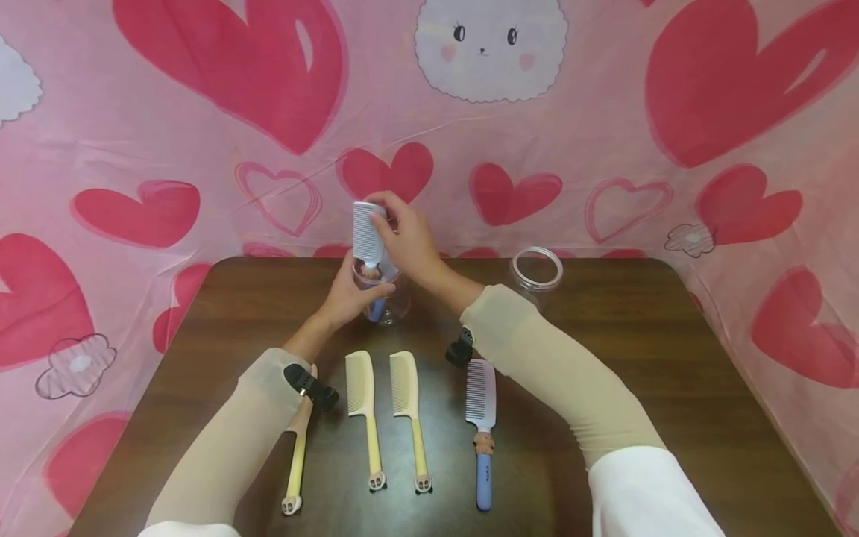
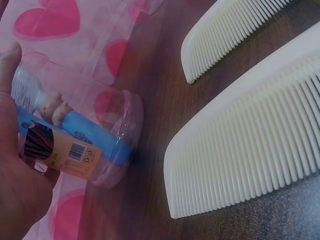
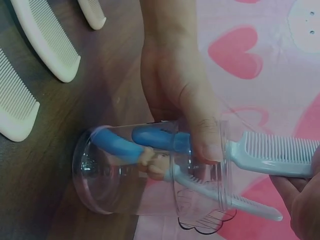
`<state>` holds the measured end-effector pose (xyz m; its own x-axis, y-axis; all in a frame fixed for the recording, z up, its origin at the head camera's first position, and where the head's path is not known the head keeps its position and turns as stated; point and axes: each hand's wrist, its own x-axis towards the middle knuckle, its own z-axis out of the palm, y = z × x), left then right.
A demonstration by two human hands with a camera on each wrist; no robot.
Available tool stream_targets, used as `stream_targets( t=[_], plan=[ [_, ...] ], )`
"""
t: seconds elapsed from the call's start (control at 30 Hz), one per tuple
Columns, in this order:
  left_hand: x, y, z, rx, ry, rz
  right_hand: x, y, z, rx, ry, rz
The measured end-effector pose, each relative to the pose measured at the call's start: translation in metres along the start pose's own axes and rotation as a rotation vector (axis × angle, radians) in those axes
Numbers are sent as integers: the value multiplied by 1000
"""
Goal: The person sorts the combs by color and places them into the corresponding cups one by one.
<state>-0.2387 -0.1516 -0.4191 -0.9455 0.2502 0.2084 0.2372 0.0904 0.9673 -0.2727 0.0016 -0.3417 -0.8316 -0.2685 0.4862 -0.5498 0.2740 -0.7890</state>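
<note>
Right wrist view crops the right grip point(image 3: 306, 202) (and its comb point(image 3: 257, 160)).

We see one blue-handled comb point(image 3: 117, 146) leaning inside a clear jar point(image 1: 400, 306), a second comb point(image 1: 366, 237) nearly upright, handle inside.

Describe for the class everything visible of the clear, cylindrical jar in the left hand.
The clear, cylindrical jar looks like plastic, with a ringed neck, an open mouth and a rounded base. An orange label with a barcode is on its side. It is roughly upright near the far edge of the dark brown table. The person's left hand grips it near the mouth. Two combs with blue handles and pale heads reach into it handle-down; the right hand holds one by its head.
</note>
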Motion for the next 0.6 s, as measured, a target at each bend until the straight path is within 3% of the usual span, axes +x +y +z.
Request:
stream_targets(
  t=[0.1, 0.33, 0.6],
  plan=[
    [0, 1, 0, -1, 3, -12, 1, -1, -1, 12, 8, -7],
    [10, -31, -4, 24, 28, -33, -2, 3, 1, -45, -2, 36],
    [10, -36, -5, 24, 41, -25, -6, 8, 4, -86, -41, 101]
  ],
)
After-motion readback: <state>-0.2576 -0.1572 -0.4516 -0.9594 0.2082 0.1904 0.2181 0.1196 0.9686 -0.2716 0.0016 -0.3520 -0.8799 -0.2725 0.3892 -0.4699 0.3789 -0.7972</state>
